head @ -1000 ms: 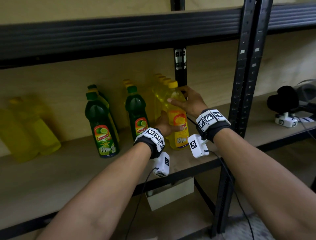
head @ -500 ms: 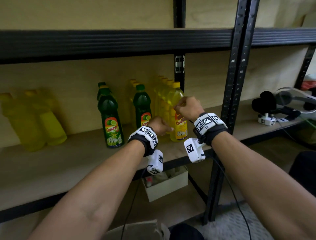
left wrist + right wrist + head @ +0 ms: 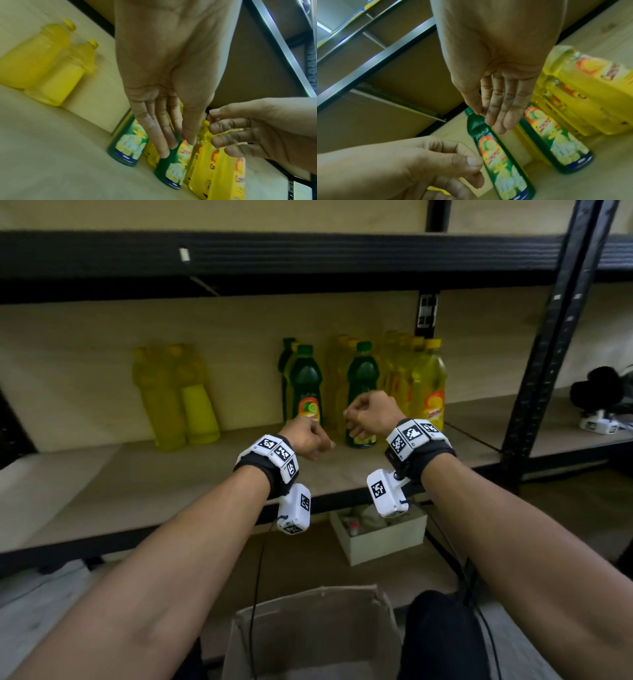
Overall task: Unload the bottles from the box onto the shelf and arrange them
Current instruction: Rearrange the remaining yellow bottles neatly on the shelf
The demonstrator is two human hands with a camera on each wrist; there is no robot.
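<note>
Left hand [image 3: 308, 436] and right hand [image 3: 371, 414] loosely curled, empty, above shelf [image 3: 171, 484], fingers only visible from wrists, cardboard box [image 3: 315, 635] only from head.

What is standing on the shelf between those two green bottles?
Between the left green bottle and the right green bottle stand yellow bottles, set further back on the shelf. The head view shows this best; how many is unclear.
</note>
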